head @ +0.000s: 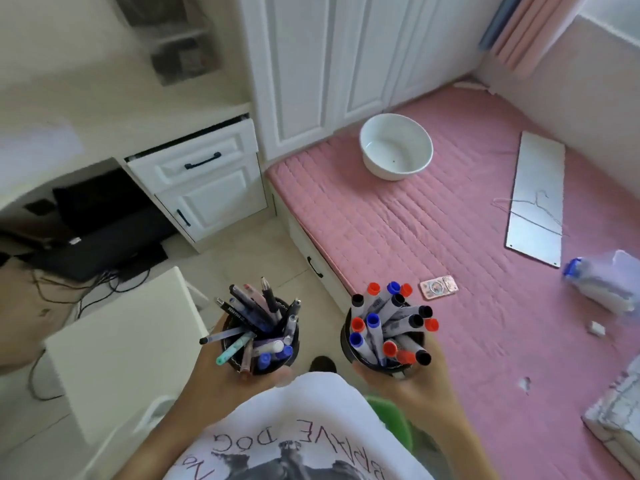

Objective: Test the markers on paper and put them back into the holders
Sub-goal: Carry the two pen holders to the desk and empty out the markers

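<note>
At the bottom of the frame, the left hand [221, 372] grips a pen holder [258, 341]; the right hand [408, 379] grips a marker holder [384, 344], fingers curled round each.

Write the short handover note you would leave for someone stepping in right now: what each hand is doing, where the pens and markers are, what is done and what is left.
Left hand: holds the dark holder of pens.
Right hand: holds the dark holder of markers, with red, blue and black caps.
Both holders are carried in front of the body, above the floor beside the pink mattress.
Done: nothing visibly tested; every marker is capped and in a holder.
Left: no paper in sight, so find some, set the holders down, test each marker, put it back.
</note>
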